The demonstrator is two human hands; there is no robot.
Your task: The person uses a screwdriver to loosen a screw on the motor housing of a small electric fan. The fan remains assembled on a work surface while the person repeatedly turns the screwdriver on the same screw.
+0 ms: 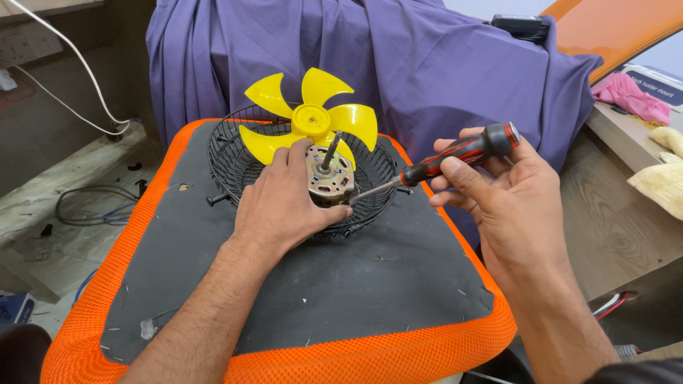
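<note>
My left hand (281, 199) grips a small fan motor (329, 179) with a steel shaft pointing up, sitting in a black wire fan guard (231, 167). A yellow fan blade (311, 117) leans at the far side of the guard, behind the motor. My right hand (494, 192) holds a red and black screwdriver (455, 158), its tip resting at the motor's right side. Everything rests on a dark pad with an orange mesh rim (299, 284).
Purple cloth (398, 64) drapes behind the pad. A wooden surface (619, 227) with a pink cloth (629, 96) and pale rags stands at right. White cables (67, 64) and dark cords lie at the left on the floor.
</note>
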